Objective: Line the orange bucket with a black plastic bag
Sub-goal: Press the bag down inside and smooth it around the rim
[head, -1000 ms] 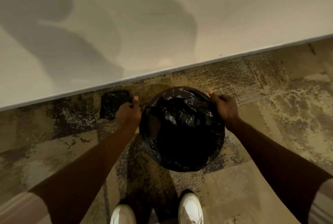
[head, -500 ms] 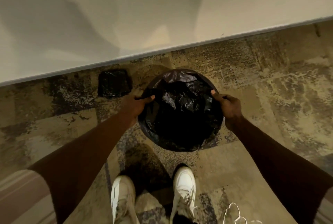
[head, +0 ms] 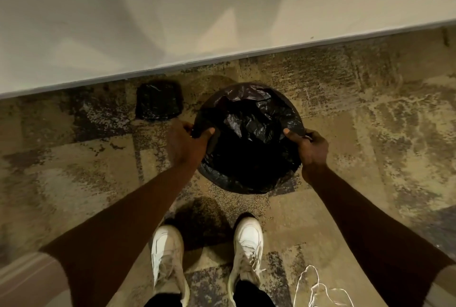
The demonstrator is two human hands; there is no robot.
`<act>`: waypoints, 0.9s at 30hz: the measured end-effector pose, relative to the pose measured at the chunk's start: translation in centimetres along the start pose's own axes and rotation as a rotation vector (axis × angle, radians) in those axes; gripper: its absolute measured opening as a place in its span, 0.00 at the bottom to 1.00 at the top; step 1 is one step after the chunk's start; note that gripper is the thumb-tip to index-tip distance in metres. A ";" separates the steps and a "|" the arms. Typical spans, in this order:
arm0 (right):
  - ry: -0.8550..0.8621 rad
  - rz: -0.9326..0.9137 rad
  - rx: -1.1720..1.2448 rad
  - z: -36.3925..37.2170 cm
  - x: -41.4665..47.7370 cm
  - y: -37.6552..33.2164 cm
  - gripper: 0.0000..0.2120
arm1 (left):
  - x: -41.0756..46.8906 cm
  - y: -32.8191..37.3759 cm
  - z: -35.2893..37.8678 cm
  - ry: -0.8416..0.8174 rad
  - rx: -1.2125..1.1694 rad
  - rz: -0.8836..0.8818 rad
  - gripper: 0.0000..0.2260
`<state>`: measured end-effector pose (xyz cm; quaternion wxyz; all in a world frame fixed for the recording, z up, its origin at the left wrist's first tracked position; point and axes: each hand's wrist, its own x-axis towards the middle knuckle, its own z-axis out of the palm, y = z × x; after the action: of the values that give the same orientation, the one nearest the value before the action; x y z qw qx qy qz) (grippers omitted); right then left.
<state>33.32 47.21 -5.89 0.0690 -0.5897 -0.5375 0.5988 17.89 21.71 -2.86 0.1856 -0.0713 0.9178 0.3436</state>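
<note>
A black plastic bag (head: 249,134) covers a round bucket on the carpet in front of my feet. The bag spreads over the whole rim and down the sides, so none of the bucket's orange shows. My left hand (head: 185,143) pinches the bag at the rim's left side, thumb over the edge. On the rim's right side, my right hand (head: 312,145) grips the bag the same way. The inside of the bag is dark and crumpled.
A folded pack of black bags (head: 159,100) lies on the carpet left of the bucket, close to the white wall (head: 222,10). My two white shoes (head: 167,259) stand just behind the bucket. A thin white cord (head: 318,287) lies at the lower right.
Both hands slid from the far part of the rim toward the near sides, still gripping the bag. The view pulled back, showing my shoes and the cord.
</note>
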 end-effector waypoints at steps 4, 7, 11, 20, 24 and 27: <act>0.001 0.061 -0.023 -0.3 0.8 -0.1 0.16 | 0.8 0.2 0.4 -0.070 -0.040 -0.229 0.17; -0.086 0.158 0.028 -1.2 1.4 -0.2 0.20 | 1.4 -0.2 0.4 -0.191 -0.152 -0.355 0.09; -0.182 0.244 0.057 -1.4 1.7 0.1 0.28 | 1.7 -0.9 0.4 -0.332 -0.382 -0.510 0.06; -0.152 0.128 0.224 -2.2 -0.6 0.4 0.11 | -1.5 -1.1 -0.1 -0.076 -0.388 -0.451 0.26; -0.060 0.112 0.254 -2.1 -2.6 1.5 0.13 | -4.1 -0.2 0.2 0.144 -0.239 -0.318 0.23; -0.036 0.142 0.293 -1.7 -3.6 2.1 0.21 | -5.2 0.1 1.1 0.110 -0.264 -0.375 0.26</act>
<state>36.86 44.79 -4.66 0.1019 -0.5989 -0.4024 0.6848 22.99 22.58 -1.54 0.1849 -0.2831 0.8443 0.4158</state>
